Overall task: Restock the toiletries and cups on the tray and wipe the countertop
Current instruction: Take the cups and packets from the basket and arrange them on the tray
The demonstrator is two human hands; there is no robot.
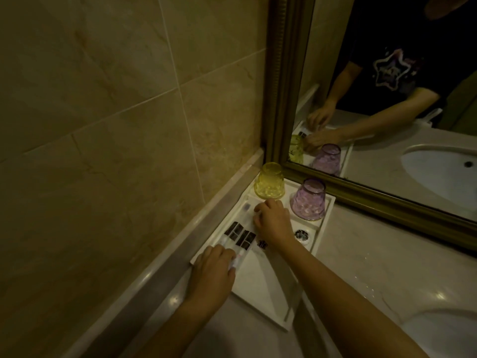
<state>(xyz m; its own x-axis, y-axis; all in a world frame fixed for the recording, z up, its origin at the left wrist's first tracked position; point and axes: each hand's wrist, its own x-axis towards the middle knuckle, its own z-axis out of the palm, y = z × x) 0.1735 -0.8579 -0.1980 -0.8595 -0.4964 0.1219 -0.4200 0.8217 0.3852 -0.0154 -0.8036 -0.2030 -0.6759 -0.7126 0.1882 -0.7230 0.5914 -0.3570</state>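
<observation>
Lining up packets on the tray

Your left hand (pixel 211 267) and right hand (pixel 271 220) each pinch an end of the light, slippery toothbrush packets (pixel 240 236) at frame centre, on the tray (pixel 260 288); grip ends, not middles.

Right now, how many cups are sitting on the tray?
2. The yellow cup stands upside down in the tray's far corner by the wall; the purple cup stands upside down to its right. The mirror repeats both.

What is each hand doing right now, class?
Left hand: fingers resting on the near ends of the wrapped toothbrushes in the white tray; grip cannot be told.
Right hand: fingers curled down onto the same packets; grip cannot be told.
</observation>
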